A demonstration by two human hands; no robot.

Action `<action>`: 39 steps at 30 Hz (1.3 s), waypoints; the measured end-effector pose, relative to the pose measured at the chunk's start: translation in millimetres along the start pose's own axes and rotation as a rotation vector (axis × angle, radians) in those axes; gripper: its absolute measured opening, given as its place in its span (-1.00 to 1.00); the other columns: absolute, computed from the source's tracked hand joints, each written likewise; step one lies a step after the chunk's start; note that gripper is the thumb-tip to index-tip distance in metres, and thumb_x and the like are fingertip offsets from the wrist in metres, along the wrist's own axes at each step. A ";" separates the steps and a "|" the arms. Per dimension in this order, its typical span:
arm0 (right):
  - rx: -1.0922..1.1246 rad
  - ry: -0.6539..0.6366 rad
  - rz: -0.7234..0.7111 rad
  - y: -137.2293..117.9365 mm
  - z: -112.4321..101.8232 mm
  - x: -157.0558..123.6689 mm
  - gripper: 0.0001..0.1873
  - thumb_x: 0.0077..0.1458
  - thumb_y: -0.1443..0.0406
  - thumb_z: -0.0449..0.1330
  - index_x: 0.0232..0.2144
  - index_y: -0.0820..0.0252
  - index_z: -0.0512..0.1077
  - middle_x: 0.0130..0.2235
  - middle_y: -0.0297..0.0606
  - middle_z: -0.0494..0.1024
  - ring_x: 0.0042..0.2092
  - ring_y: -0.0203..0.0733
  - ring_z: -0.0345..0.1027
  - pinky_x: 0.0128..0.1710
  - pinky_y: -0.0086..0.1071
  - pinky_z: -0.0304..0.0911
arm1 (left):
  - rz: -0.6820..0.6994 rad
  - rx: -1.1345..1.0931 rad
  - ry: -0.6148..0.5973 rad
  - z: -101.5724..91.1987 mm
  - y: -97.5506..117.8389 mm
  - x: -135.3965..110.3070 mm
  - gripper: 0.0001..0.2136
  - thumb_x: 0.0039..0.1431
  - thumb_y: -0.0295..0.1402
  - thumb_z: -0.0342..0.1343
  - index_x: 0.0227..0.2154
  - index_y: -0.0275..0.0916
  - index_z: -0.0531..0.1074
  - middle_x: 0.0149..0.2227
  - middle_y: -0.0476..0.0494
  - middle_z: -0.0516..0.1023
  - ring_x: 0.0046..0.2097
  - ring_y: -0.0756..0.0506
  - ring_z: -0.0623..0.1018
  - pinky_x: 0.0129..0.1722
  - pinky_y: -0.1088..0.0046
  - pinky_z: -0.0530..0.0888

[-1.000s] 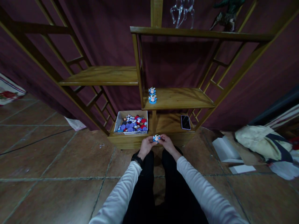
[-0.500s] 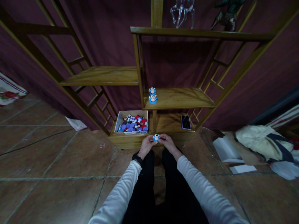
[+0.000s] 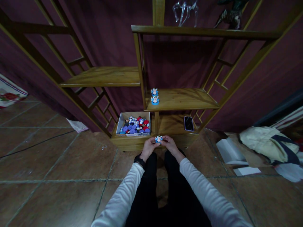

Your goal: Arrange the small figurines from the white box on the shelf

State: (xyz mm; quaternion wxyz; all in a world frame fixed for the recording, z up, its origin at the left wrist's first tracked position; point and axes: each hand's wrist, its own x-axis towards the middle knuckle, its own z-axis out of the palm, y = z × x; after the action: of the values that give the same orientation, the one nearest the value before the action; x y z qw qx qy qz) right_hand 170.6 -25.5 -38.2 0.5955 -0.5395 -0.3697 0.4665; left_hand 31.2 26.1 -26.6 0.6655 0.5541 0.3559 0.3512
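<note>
While the left hand (image 3: 148, 147) and right hand (image 3: 170, 145) meet above the knees, the figure (image 3: 158, 139) sits between them, just before the lower surface (image 3: 167, 126) of the rack (image 3: 139, 60). The fingers on both sides are drawn nearly together, pinching it by its edges; whether it is level is too small to tell. For so slight a thing, a light, even press from both sides would seem best, sparing any parts that jut out. A slip over the surface would probably cost less than one over the floor (image 3: 59, 157).

On the surface, a box (image 3: 137, 114) of red, purple and white pieces stands at left, and a phone (image 3: 188, 123) lies at right. Two like figures (image 3: 155, 100) stand one behind the other at the left end of the shelf (image 3: 184, 98). Above are a glass ornament (image 3: 184, 11) and a dark statue (image 3: 230, 19). Maroon curtain (image 3: 177, 63) hangs behind; a pale bag (image 3: 265, 143) lies at right.
</note>
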 end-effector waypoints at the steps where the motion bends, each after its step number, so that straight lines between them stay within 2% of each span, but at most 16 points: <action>1: 0.004 0.000 0.009 -0.3 -0.2 -0.3 -0.71 -0.24 0.15 0.31 -0.43 0.14 0.38 -0.32 -0.31 0.52 -0.31 -0.21 0.38 -0.36 -0.38 0.31 | 0.000 -0.004 -0.004 0.0 0.0 0.3 -0.66 -0.32 -0.34 0.36 -0.38 -0.30 0.48 -0.35 -0.12 0.58 -0.29 -0.07 0.53 -0.16 0.34 0.43; 10: -0.006 0.046 0.026 0.6 -1.4 -0.6 -0.67 -0.20 0.08 0.27 -0.38 0.14 0.42 -0.30 -0.30 0.50 -0.29 -0.22 0.38 -0.39 -0.41 0.34 | -0.002 -0.012 0.040 -0.3 1.9 -0.7 -0.57 -0.32 -0.33 0.36 -0.28 -0.28 0.46 -0.24 -0.15 0.57 -0.23 -0.08 0.53 -0.12 0.33 0.42; 17: 0.011 0.070 0.024 3.3 -0.1 1.1 -0.68 -0.24 0.08 0.28 -0.45 0.13 0.38 -0.33 -0.33 0.49 -0.36 -0.26 0.35 -0.43 -0.42 0.32 | 0.010 0.001 0.005 0.0 0.7 0.5 -0.64 -0.30 -0.33 0.35 -0.34 -0.29 0.49 -0.30 -0.14 0.58 -0.26 -0.08 0.54 -0.12 0.32 0.42; 30: -0.021 0.078 0.025 -3.0 1.1 -2.0 -0.72 -0.22 0.10 0.27 -0.47 0.13 0.38 -0.34 -0.34 0.50 -0.34 -0.24 0.36 -0.42 -0.41 0.30 | 0.004 0.005 -0.029 0.4 3.0 -0.1 -0.67 -0.29 -0.34 0.35 -0.36 -0.30 0.49 -0.31 -0.15 0.58 -0.27 -0.07 0.53 -0.12 0.32 0.41; 39: -0.037 0.006 -0.049 -2.0 -2.0 -2.6 -0.71 -0.17 0.09 0.26 -0.43 0.13 0.38 -0.38 -0.37 0.48 -0.35 -0.25 0.34 -0.39 -0.43 0.26 | 0.018 -0.005 0.036 2.9 5.8 -4.5 -0.60 -0.34 -0.34 0.36 -0.32 -0.30 0.47 -0.31 -0.15 0.59 -0.29 -0.08 0.55 -0.16 0.33 0.44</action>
State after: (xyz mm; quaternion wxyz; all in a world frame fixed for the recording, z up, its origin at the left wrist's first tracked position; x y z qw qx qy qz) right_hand 172.1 -28.6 -36.3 0.5978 -0.5425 -0.3895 0.4434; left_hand 31.1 21.6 -20.2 0.6573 0.5492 0.3621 0.3678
